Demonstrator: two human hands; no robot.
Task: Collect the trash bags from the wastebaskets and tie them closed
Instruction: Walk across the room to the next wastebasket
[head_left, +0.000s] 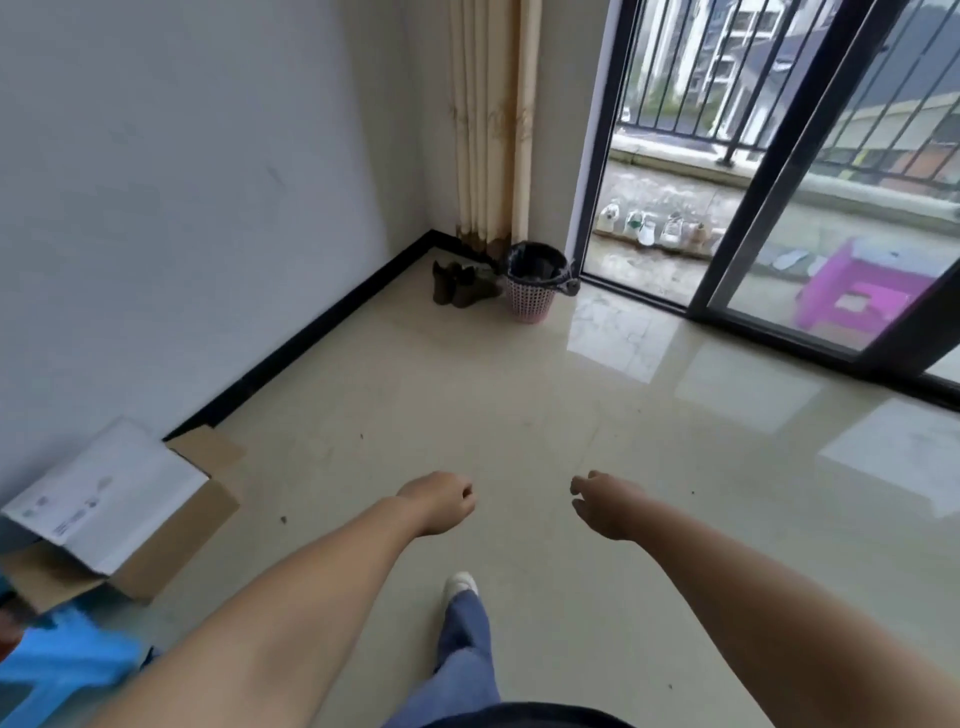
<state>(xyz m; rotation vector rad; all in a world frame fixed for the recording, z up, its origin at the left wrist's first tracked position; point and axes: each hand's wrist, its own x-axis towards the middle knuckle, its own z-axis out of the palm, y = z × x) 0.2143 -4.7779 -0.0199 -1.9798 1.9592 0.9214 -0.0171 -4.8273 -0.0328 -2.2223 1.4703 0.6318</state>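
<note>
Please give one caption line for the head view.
Empty hands reach toward a bag-lined pink wastebasket in the corner.

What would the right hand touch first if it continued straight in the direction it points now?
Probably nothing soon. The right hand holds nothing and reaches over bare floor. Roughly in its line, far ahead, stands the pink wastebasket with its black bag; depth is unclear.
</note>
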